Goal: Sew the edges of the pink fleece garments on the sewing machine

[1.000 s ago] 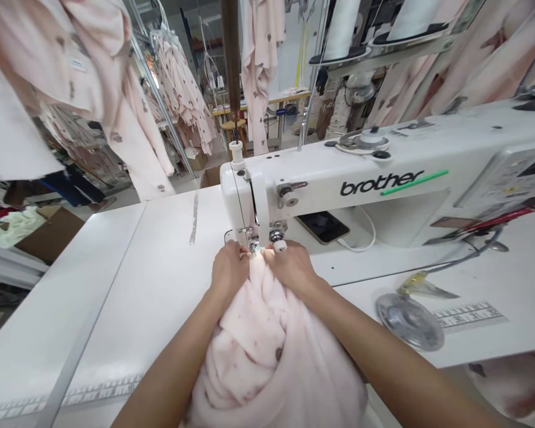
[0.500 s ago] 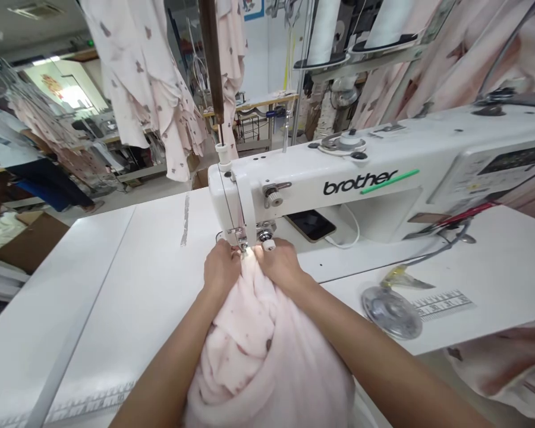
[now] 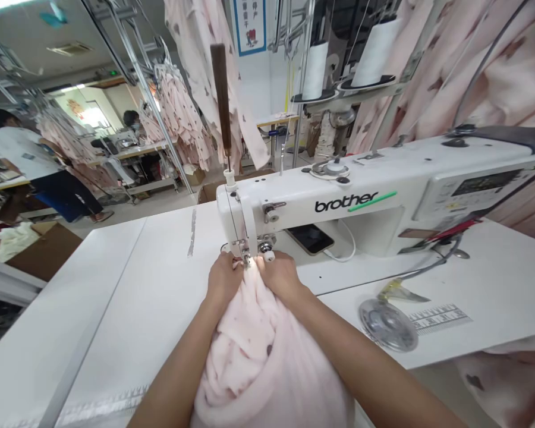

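Observation:
A pale pink fabric [image 3: 289, 356] with small dark spots hangs bunched from the front of the table up to the needle area of a white sewing machine [image 3: 285, 202]. On the left of the presser foot [image 3: 246, 260], my left hand [image 3: 224, 278] grips the cloth with curled fingers. Close to the foot on the other side, my right hand [image 3: 280, 274] holds the same fabric, its fingertips partly hidden behind the machine's parts. The lamp lights the cloth between both hands. Whether the needle is in the fabric cannot be made out.
A phone [image 3: 311, 239] on a white cable lies behind the machine arm. At right on the white table [image 3: 494, 285] are a clear round dish [image 3: 387, 324] and thread snips [image 3: 403, 291]. Thread cones [image 3: 374, 53] stand behind. A person [image 3: 40, 160] stands far left.
The camera view has tilted up slightly, so the machine sits lower and more of the room shows. Both hands stay beside the presser foot, still holding the fabric.

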The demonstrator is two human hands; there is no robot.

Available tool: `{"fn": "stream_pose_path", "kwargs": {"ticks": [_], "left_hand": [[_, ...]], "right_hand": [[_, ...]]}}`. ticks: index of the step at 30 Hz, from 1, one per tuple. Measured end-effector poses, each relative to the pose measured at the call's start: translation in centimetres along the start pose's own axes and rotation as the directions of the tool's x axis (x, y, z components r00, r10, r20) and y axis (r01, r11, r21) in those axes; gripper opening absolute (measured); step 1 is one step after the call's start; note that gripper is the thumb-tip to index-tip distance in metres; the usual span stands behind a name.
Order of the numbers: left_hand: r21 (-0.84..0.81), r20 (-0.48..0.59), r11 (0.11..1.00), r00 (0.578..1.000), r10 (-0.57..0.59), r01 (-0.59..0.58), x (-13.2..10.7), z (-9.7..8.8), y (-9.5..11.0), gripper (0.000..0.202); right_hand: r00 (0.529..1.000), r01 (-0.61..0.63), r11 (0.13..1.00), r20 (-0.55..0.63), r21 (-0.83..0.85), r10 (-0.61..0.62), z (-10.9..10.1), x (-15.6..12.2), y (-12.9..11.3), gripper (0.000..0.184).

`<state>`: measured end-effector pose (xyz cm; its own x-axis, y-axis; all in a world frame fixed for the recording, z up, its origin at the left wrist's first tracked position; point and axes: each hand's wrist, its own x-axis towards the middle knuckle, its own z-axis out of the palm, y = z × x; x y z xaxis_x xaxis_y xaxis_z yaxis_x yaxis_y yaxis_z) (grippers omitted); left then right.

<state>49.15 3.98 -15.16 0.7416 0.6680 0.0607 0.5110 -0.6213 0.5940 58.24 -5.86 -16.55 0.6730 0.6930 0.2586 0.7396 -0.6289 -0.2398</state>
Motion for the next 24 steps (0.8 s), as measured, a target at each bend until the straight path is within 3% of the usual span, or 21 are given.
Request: {"fn": "stream_pose_path", "kwargs": {"ticks": [8, 14, 24], "left_hand": [[-0.038, -0.005, 0.999, 1.0, -0.001, 0.001, 0.2, -0.1, -0.1, 0.018], [-0.049, -0.016, 0.999, 1.0, -0.019, 0.019, 0.1, -0.3, -0.2, 0.014], [-0.109, 0.018, 0.994, 1.0, -0.025, 0.027, 0.1, -0.3, -0.3, 0.009]], "right_hand": [[1.0, 0.01, 0.999, 0.028, 0.037, -0.011, -0.5, 0.0, 0.0, 0.021], [0.988, 0.118, 0.982, 0.081, 0.15, -0.131, -1.9, -1.0, 1.4, 0.03], [0.989, 0.046, 0.986, 0.134, 0.158, -0.067, -2.3, -0.9, 1.2, 0.033]]}}
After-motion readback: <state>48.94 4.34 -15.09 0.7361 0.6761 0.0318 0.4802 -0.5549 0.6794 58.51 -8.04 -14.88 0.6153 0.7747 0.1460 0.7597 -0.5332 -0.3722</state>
